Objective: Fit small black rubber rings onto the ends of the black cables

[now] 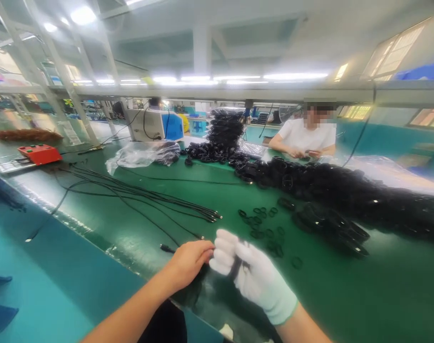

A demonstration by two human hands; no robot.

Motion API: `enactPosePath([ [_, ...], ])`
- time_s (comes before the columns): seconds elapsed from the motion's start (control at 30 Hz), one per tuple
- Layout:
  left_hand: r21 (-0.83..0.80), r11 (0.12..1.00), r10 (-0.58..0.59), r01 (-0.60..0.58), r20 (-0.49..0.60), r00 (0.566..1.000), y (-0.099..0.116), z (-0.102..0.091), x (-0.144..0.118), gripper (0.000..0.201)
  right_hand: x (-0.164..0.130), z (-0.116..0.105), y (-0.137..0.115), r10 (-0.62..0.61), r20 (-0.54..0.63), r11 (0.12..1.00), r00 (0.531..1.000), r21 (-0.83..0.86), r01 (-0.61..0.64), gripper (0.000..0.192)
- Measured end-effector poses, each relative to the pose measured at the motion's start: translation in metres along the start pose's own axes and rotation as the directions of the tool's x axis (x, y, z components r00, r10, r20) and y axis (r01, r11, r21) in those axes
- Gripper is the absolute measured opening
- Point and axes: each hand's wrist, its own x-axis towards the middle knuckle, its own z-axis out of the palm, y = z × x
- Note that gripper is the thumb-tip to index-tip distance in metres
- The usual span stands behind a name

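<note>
My left hand (192,262), bare, has its fingers bent and pressed together, their tips meeting my gloved fingers. A black cable (160,230) runs over the bench into that hand, and a black plug (167,248) sticks out beside it. My right hand (256,274) wears a white glove and is curled closed. Between its thumb and fingers shows a dark piece with a small shiny spot, which looks like part of a black cable; most is hidden. Just beyond my hands lie the plug ends of several black cables (188,207). Small black rings (260,221) are scattered past my right hand.
A long heap of coiled black cables (345,190) fills the bench's far right side, with a taller stack (226,126) behind. Clear plastic bags (142,155) and a red box (40,153) lie to the left. Across the bench (381,286) sits a person in white (308,136).
</note>
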Motion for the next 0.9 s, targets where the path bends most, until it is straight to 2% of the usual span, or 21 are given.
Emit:
enactPosePath([
  [0.07,0.22,0.972,-0.065,0.076,-0.054,0.996,0.005,0.003,-0.008,0.028,0.001,-0.004,-0.011,-0.103,-0.074,0.993,0.992,-0.071,0.098,0.035],
  [0.13,0.412,0.897,-0.121,0.16,-0.118,0.986,0.016,0.008,-0.016,0.029,0.003,-0.007,-0.019,-0.17,-0.126,0.979,0.977,-0.133,0.153,0.033],
  [0.2,0.538,0.822,-0.114,0.185,-0.163,0.98,0.028,0.017,-0.023,0.028,0.004,-0.009,-0.023,-0.206,-0.152,0.967,0.967,-0.185,0.177,0.032],
  [0.33,0.634,0.772,0.05,0.058,-0.152,0.987,0.045,0.031,-0.03,0.023,0.003,-0.012,-0.02,-0.202,-0.161,0.956,0.966,-0.247,0.159,0.035],
  [0.43,0.683,0.718,0.264,-0.136,-0.086,0.961,0.043,0.027,-0.024,0.021,0.001,-0.009,-0.017,-0.193,-0.191,0.938,0.962,-0.323,0.124,0.034],
  [0.53,0.733,0.568,0.504,-0.375,0.051,0.862,0.039,0.005,-0.011,0.015,-0.001,-0.001,-0.013,-0.078,-0.149,0.891,0.986,-0.455,0.002,0.023],
  [0.6,0.709,0.51,0.579,-0.487,0.135,0.804,0.038,-0.014,-0.001,0.019,-0.002,0.003,-0.01,0.049,-0.044,0.881,0.998,-0.47,-0.063,0.017],
  [0.7,0.59,0.557,0.597,-0.585,0.205,0.775,0.038,-0.033,0.013,0.019,-0.004,0.001,-0.006,0.189,0.072,0.915,0.979,-0.374,-0.149,0.02],
  [0.8,0.467,0.615,0.598,-0.635,0.248,0.762,0.041,-0.037,0.019,0.008,-0.005,-0.009,-0.004,0.286,0.084,0.905,0.955,-0.351,-0.24,0.028],
  [0.9,0.449,0.591,0.609,-0.67,0.297,0.736,0.047,-0.041,0.021,0.014,-0.007,-0.015,-0.004,0.355,0.063,0.874,0.933,-0.375,-0.308,0.033],
])
